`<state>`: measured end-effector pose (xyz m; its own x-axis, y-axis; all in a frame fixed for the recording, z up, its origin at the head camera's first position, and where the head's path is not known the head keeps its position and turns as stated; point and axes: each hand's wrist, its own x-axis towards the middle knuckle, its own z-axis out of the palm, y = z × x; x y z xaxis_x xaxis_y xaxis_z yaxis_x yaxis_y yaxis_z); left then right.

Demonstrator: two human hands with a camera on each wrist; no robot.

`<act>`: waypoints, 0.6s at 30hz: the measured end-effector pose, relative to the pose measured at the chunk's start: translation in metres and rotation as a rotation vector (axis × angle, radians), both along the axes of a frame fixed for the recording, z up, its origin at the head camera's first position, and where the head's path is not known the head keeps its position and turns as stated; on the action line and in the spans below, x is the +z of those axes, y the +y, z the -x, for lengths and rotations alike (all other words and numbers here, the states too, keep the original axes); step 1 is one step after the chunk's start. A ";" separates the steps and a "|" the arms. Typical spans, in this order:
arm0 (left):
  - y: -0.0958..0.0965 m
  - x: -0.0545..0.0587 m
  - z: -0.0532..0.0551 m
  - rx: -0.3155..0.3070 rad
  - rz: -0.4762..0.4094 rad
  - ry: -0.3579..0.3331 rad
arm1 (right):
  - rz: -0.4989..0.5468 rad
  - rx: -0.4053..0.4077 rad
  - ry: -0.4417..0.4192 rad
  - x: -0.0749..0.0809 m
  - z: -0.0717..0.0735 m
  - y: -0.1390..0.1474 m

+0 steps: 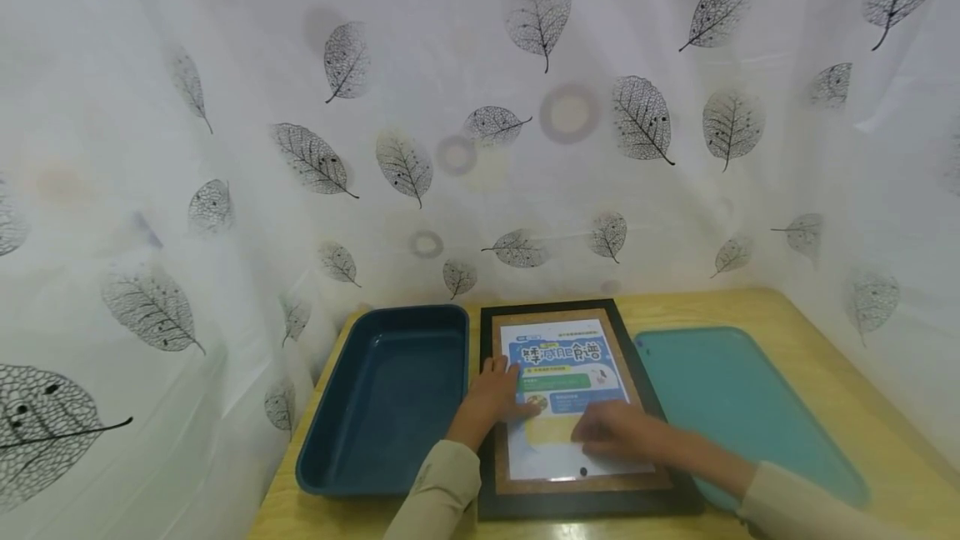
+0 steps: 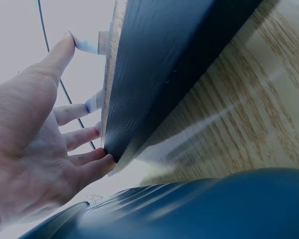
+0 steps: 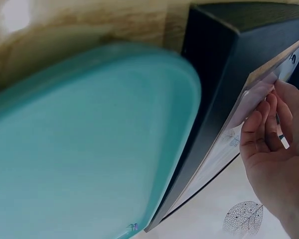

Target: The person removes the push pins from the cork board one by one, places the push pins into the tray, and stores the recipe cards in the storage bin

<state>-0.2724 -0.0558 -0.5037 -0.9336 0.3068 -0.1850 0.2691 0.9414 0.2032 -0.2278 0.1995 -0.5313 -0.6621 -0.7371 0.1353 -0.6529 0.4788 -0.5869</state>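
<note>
A printed poster point(image 1: 558, 452) in blue, green and yellow lies on a cork board point(image 1: 498, 480) with a black frame point(image 1: 585, 508). My left hand point(image 1: 491, 394) rests on the poster's left side with its fingers spread. In the left wrist view its fingertips touch the frame's edge point(image 2: 144, 74) and the sheet. My right hand point(image 1: 618, 432), blurred in the head view, is over the poster's lower part. The right wrist view shows its fingers curled and the thumb against the sheet; whether something small is pinched there is hidden. Near the poster's bottom edge is a small black dot point(image 1: 583, 471).
A deep dark-blue tray point(image 1: 307, 448) stands left of the board, close beside it. To the right lies a shallow turquoise tray point(image 1: 720, 390), partly under my right forearm. The wooden table point(image 1: 780, 315) is bordered by a white curtain point(image 1: 480, 215) with leaf prints.
</note>
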 end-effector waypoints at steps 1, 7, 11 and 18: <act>0.000 0.000 0.000 0.001 -0.001 0.001 | -0.006 0.000 -0.014 0.001 -0.001 0.000; 0.000 0.000 0.000 0.004 -0.003 0.001 | 0.008 0.044 -0.026 0.005 -0.008 -0.002; 0.000 -0.002 0.001 0.001 -0.003 -0.001 | 0.032 0.088 -0.026 0.006 -0.012 -0.003; -0.001 -0.006 0.003 -0.002 -0.002 0.011 | 0.033 0.115 -0.035 0.003 -0.015 -0.003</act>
